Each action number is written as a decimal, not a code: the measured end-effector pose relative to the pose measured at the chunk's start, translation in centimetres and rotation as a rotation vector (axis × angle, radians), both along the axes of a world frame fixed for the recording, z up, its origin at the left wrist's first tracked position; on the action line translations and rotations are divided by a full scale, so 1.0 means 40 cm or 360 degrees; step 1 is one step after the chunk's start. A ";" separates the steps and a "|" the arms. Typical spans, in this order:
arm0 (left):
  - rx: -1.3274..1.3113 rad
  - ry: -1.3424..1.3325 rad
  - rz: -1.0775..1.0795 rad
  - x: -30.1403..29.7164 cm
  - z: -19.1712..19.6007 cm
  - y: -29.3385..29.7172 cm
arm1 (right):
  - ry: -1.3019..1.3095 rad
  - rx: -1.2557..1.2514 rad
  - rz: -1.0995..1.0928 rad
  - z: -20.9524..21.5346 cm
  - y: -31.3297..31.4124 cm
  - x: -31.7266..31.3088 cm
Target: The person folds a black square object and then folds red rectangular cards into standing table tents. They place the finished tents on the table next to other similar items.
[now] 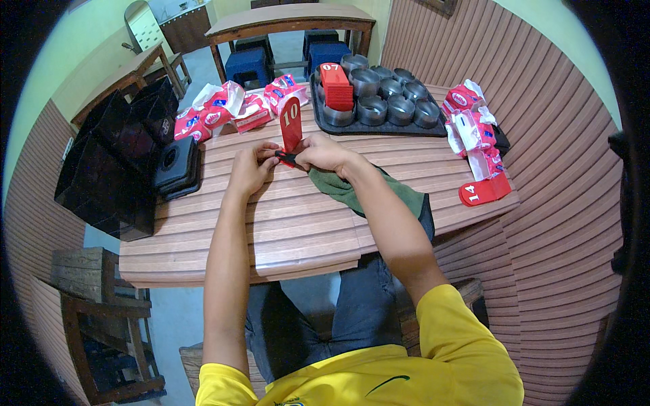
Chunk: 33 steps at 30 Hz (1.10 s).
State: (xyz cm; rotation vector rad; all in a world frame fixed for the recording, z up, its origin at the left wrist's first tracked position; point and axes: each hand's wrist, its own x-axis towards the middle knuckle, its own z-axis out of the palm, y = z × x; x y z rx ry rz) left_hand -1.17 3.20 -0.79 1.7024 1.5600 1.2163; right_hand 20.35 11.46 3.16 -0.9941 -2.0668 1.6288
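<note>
Wood-patterned tabletop [305, 237]: red marker [291, 123] upright on its long axis between your left hand [250, 170] and right hand [325, 154], base near both. Left fingers pinch a dark strip [287, 157] there; right fingers curl beside green cloth [345, 192], hold unclear.

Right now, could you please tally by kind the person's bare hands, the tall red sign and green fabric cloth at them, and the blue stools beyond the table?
Bare hands, left hand and right hand: 2
Tall red sign: 1
Green fabric cloth: 1
Blue square-seated stools: 2
Total: 6
</note>
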 end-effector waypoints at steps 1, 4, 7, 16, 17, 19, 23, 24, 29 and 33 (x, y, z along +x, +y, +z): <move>-0.0014 -0.0026 -0.0009 0.000 0.001 0.000 | -0.0023 -0.0044 -0.0026 0.004 0.000 0.001; -0.0004 -0.0075 -0.0006 0.003 0.001 0.000 | -0.0062 0.0039 0.0073 0.012 -0.007 0.007; -0.0051 -0.0151 0.0001 0.004 0.000 -0.002 | -0.0027 -0.0011 -0.0030 0.010 -0.017 -0.007; -0.0083 -0.0136 0.0003 0.001 -0.005 0.005 | -0.0133 0.0078 0.0042 0.022 -0.015 -0.001; -0.0133 -0.0124 0.0023 0.001 -0.004 0.005 | -0.0128 0.0086 0.0046 0.023 -0.016 0.000; -0.0112 -0.0134 0.0014 0.002 -0.002 0.003 | -0.0126 0.0118 0.0043 0.025 -0.017 0.000; -0.0071 -0.0013 0.0030 0.002 0.003 -0.004 | -0.0158 0.0096 0.0060 0.024 -0.015 0.003; -0.0049 -0.0023 0.0018 0.003 0.004 -0.004 | -0.0183 0.0085 0.0071 0.023 -0.012 0.003; -0.0025 0.0001 0.0040 0.008 0.005 -0.013 | -0.0074 0.0164 -0.0038 0.008 0.010 0.009; 0.0080 0.0080 0.0083 0.006 0.010 -0.018 | 0.0307 0.0142 -0.0228 -0.012 0.038 0.035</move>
